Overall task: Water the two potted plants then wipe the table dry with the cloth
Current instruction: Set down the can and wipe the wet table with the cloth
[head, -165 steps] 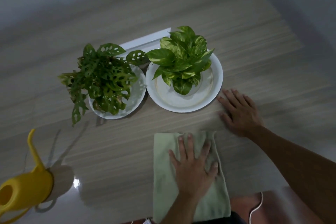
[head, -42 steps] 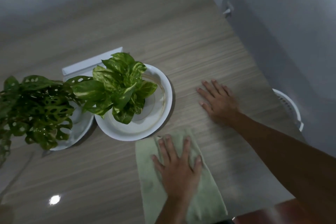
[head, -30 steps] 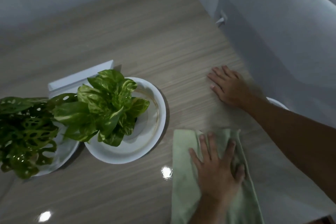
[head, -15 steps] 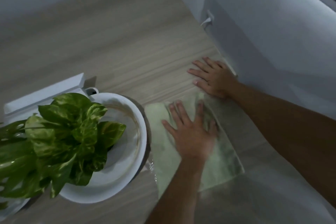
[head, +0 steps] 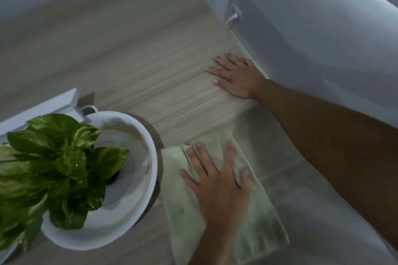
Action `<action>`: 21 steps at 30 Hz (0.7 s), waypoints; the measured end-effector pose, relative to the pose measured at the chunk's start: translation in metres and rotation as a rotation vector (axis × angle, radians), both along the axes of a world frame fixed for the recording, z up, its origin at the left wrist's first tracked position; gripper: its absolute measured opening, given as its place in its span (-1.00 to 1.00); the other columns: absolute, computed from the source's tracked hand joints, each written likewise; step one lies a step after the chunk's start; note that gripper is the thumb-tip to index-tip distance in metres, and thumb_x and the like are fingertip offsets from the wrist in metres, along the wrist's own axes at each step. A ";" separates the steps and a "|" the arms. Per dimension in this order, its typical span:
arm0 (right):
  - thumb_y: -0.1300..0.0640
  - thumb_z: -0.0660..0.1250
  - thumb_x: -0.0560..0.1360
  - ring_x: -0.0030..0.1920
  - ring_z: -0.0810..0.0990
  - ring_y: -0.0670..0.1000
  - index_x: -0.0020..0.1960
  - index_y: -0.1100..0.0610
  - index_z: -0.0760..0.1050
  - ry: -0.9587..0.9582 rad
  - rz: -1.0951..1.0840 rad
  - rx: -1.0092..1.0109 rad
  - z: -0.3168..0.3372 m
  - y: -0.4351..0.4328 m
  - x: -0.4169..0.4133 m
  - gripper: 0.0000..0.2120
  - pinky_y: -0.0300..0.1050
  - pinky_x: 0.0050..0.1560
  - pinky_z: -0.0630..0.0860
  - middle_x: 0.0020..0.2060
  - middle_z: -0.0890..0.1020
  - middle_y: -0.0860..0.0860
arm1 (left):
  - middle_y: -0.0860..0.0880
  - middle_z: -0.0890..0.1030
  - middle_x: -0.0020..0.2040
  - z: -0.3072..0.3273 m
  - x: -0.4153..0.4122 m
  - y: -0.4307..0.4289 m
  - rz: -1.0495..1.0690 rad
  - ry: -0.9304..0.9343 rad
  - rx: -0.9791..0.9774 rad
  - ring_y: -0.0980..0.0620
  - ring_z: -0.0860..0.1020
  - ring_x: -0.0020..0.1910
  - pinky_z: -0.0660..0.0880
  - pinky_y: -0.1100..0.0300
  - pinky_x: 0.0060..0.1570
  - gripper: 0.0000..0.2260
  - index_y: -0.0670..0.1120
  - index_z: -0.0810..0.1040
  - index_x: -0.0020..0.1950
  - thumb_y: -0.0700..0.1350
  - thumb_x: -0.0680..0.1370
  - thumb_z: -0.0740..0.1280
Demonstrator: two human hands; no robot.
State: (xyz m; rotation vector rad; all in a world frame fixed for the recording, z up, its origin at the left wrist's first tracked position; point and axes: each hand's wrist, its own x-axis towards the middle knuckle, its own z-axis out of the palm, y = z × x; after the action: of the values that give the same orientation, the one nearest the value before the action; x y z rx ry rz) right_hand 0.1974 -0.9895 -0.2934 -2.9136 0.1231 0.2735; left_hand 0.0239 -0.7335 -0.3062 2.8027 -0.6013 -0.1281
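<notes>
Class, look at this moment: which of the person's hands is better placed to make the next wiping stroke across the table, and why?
The left hand. It lies flat on the green cloth, fingers spread, beside the white plate. The right hand rests on the bare table, apart from the cloth.

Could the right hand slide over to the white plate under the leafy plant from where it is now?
Probably yes. The right hand lies flat on bare table, and only open wood lies between it and the plate rim. The left hand, pressing the green cloth, sits nearer the person, off that path.
</notes>
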 end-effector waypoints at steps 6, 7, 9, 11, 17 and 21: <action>-0.33 -0.15 0.60 0.60 -0.17 0.06 0.56 -0.29 -0.07 0.127 0.009 0.003 0.011 -0.001 0.003 -0.46 0.11 0.52 -0.14 0.60 -0.11 -0.15 | -0.24 0.13 0.66 0.012 -0.057 -0.068 -0.406 0.036 -0.112 -0.28 -0.02 0.65 -0.16 -0.50 0.46 -0.44 0.24 0.45 0.42 0.33 0.43 0.30; -0.34 -0.15 0.59 0.60 -0.13 0.09 0.56 -0.27 -0.06 0.135 0.000 0.014 0.013 -0.004 -0.001 -0.44 0.13 0.52 -0.12 0.61 -0.09 -0.13 | -0.24 0.11 0.66 0.011 -0.034 -0.069 -0.347 0.029 -0.063 -0.27 -0.06 0.65 -0.22 -0.49 0.46 -0.41 0.25 0.39 0.49 0.34 0.47 0.25; -0.34 -0.14 0.57 0.60 -0.08 0.13 0.57 -0.23 -0.03 0.127 -0.043 0.017 0.023 -0.009 -0.018 -0.41 0.17 0.53 -0.09 0.61 -0.05 -0.08 | -0.26 0.00 0.68 0.008 -0.014 -0.040 -0.230 0.061 0.034 -0.27 -0.16 0.65 -0.29 -0.47 0.43 -0.37 0.28 0.21 0.60 0.37 0.53 0.14; -0.34 -0.14 0.56 0.59 -0.06 0.16 0.57 -0.19 0.01 0.086 -0.092 0.011 0.029 -0.015 -0.034 -0.39 0.21 0.52 -0.06 0.61 -0.02 -0.05 | -0.27 0.01 0.67 0.004 -0.050 0.001 -0.195 0.012 0.010 -0.31 -0.10 0.65 -0.19 -0.49 0.44 -0.35 0.29 0.21 0.61 0.36 0.51 0.19; -0.33 -0.14 0.55 0.60 -0.10 0.11 0.57 -0.20 -0.01 0.014 -0.078 0.013 0.047 0.018 -0.053 -0.39 0.18 0.51 -0.13 0.61 -0.02 -0.07 | -0.20 0.08 0.68 0.017 -0.156 -0.011 -0.526 0.117 -0.035 -0.27 0.02 0.65 0.01 -0.44 0.43 -0.25 0.38 0.25 0.55 0.42 0.36 0.28; -0.34 -0.13 0.55 0.60 -0.06 0.11 0.56 -0.23 0.00 -0.036 -0.085 0.073 0.055 0.044 -0.073 -0.39 0.18 0.51 -0.12 0.61 0.03 -0.10 | -0.21 -0.07 0.68 0.011 -0.053 0.036 -0.233 0.058 0.069 -0.25 -0.16 0.66 -0.20 -0.46 0.46 -0.38 0.32 0.18 0.61 0.38 0.55 0.13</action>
State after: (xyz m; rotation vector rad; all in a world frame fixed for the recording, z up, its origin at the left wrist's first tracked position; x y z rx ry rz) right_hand 0.1248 -0.9454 -0.2384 -2.8308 0.2256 0.2064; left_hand -0.0296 -0.6976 -0.2952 2.7731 -0.9245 -0.2803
